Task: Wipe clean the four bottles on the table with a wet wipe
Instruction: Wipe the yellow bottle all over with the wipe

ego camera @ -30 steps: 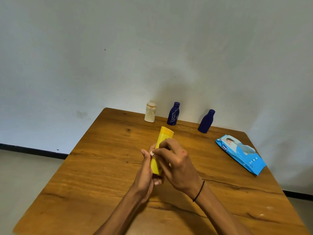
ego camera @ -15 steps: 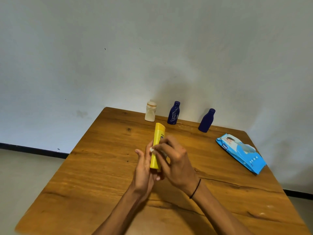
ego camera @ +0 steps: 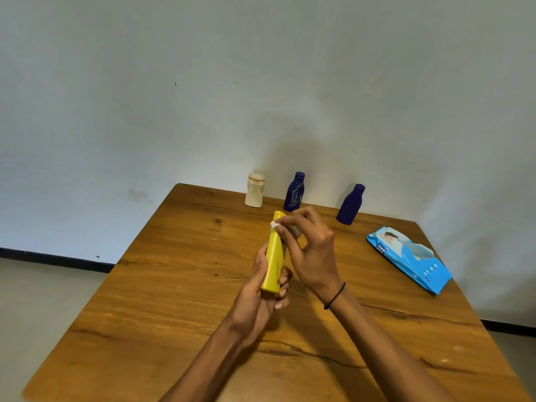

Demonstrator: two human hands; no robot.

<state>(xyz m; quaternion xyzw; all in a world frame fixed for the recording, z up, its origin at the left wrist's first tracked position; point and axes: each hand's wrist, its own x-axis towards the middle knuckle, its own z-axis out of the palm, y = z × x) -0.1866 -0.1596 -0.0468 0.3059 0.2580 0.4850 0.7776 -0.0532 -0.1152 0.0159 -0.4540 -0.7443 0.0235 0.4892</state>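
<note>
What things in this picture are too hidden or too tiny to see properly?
All in the head view:
1. The wet wipe: mostly hidden inside the right hand; only a white corner shows.
2. The yellow bottle: its lower part is covered by the left hand, and its label is too small to read.
3. The wipes pack: small print unreadable.
4. The table: near edge cut off by the picture's bottom.

left hand (ego camera: 261, 297): fingers curled, gripping | right hand (ego camera: 311, 250): fingertips pinched, raised
</note>
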